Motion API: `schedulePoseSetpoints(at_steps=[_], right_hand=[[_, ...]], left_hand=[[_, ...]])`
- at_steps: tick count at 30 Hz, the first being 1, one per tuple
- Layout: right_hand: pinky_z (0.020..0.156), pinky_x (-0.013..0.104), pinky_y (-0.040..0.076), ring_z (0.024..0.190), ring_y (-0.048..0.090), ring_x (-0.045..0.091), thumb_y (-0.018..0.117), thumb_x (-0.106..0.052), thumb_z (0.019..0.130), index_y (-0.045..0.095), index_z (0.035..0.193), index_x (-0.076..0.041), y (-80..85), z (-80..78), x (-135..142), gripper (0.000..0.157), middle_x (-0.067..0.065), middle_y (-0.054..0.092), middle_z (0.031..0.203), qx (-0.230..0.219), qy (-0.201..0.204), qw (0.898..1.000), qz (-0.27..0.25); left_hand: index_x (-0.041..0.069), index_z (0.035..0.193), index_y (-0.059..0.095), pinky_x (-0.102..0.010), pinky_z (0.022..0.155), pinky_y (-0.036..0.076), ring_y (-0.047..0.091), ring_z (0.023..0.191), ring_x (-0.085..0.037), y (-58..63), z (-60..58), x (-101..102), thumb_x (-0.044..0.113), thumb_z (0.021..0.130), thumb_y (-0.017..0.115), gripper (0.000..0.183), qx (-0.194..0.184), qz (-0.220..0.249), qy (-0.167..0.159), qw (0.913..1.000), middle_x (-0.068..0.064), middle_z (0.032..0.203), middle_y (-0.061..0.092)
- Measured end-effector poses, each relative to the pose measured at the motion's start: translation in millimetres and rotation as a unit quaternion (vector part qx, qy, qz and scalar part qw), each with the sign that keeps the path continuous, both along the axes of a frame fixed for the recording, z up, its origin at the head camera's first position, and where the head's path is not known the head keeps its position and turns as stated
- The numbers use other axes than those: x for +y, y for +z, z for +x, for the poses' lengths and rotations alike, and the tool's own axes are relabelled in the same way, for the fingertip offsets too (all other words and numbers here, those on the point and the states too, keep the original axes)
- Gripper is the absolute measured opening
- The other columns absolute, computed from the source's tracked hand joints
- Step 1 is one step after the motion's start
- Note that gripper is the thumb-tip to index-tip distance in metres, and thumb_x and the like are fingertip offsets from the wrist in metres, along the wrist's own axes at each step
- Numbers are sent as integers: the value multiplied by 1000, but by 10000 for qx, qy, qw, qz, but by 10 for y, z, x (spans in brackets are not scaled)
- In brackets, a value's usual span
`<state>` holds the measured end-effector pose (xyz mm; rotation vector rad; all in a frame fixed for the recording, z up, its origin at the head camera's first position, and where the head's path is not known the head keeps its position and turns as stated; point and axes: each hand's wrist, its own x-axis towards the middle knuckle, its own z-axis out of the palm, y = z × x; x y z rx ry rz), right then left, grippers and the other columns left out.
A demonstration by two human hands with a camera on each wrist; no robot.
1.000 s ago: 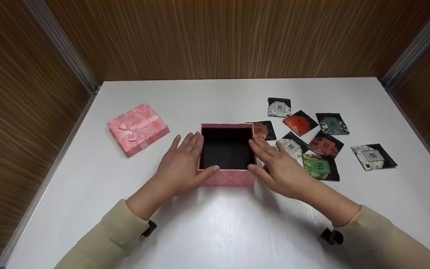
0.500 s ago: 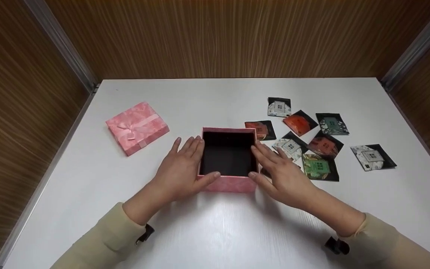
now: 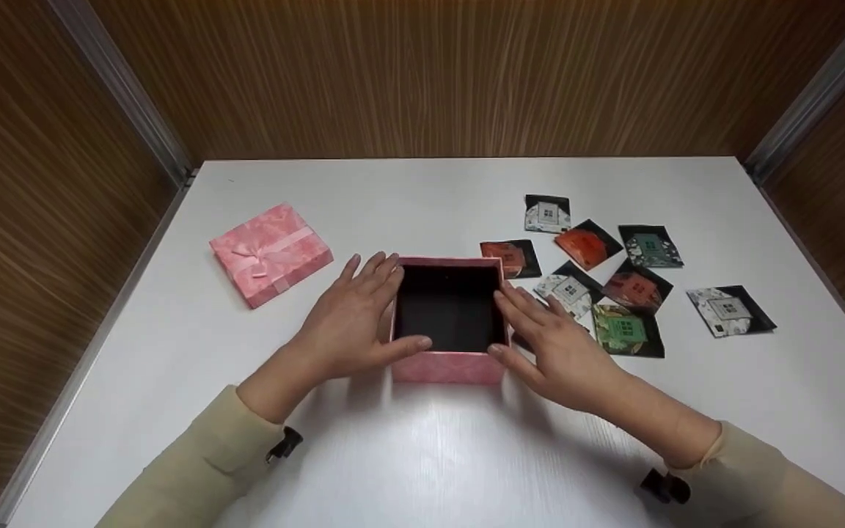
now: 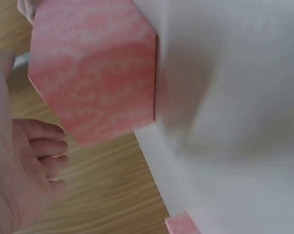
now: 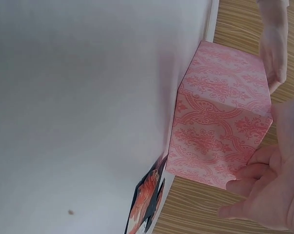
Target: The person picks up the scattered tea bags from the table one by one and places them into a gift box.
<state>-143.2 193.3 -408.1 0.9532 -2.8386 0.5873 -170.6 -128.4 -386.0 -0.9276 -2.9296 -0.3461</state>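
Note:
A pink patterned gift box with a black inside stands lidless on the white table. My left hand is at its left side, fingers straight and thumb over the front rim in the head view; the left wrist view shows a gap between this hand and the box. My right hand lies along the right side, fingers extended, thumb at the front right corner. In the right wrist view its fingers are right at the wall of the box.
The pink lid with a ribbon bow lies at the left. Several flat black sachets with coloured prints, such as a green one and an orange one, lie scattered at the right. Wood-grain panels enclose the table.
The box has come a little toward me, with both hands alongside it. Most recently the left hand's fingers have shifted slightly forward. The lid and sachets stay in place.

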Motion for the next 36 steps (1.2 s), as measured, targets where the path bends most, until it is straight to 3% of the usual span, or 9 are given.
schedulePoseSetpoints(at_steps=[8, 19, 22, 25, 29, 32, 36], right_hand=[[125, 66, 22, 155, 35, 35, 56, -48, 109, 37, 164, -3, 3, 2, 8, 74, 14, 33, 171, -124, -46, 9999, 80], [125, 65, 22, 155, 35, 34, 58, -49, 108, 36, 165, -6, 14, -9, 51, 75, 8, 27, 174, -364, 16, 9993, -83], [122, 66, 29, 153, 37, 39, 59, -48, 108, 35, 167, -13, 21, -32, 151, 74, 4, 23, 176, -529, 73, 9983, -245], [111, 65, 45, 134, 60, 37, 63, -42, 107, 36, 168, -19, 53, -100, 341, 70, 2, 25, 175, -542, 60, 9969, -562], [108, 66, 47, 128, 64, 39, 69, -29, 105, 37, 167, -25, 128, -275, 747, 69, 5, 34, 171, -289, -270, 9938, -1037], [110, 42, 50, 133, 59, 41, 72, -24, 104, 41, 165, -27, 159, -424, 1139, 69, 9, 46, 163, -77, -710, 9900, -1218], [91, 8, 43, 123, 65, 30, 74, -30, 103, 45, 163, -32, 157, -556, 1673, 67, 14, 60, 152, -256, -1575, 9777, -1369]], left_hand=[[3, 170, 14, -48, 131, 4, 3, 164, -29, -69, -228, -86, 92, 86, 48, 127, -473, -243, -354, 9980, -14, 177, 9], [1, 169, 11, -45, 132, 6, 4, 164, -27, -148, -254, -109, 89, 87, 52, 128, -501, -93, -474, 9976, -14, 178, 7], [1, 169, 12, -46, 132, 6, 7, 164, -27, -151, -255, -105, 90, 86, 52, 128, -453, -143, -464, 9978, -14, 177, 9], [1, 169, 13, -46, 132, 6, 9, 163, -27, -147, -252, -104, 90, 86, 51, 127, -409, -204, -466, 9979, -14, 177, 10], [1, 169, 13, -46, 132, 7, 9, 163, -27, -143, -254, -103, 91, 86, 49, 128, -374, -219, -482, 9979, -14, 177, 11], [2, 169, 12, -46, 132, 7, 9, 163, -27, -145, -257, -106, 92, 86, 48, 128, -382, -206, -481, 9979, -14, 177, 10], [2, 170, 11, -46, 132, 7, 9, 163, -26, -151, -257, -113, 93, 86, 47, 129, -396, -221, -463, 9979, -13, 178, 10]])
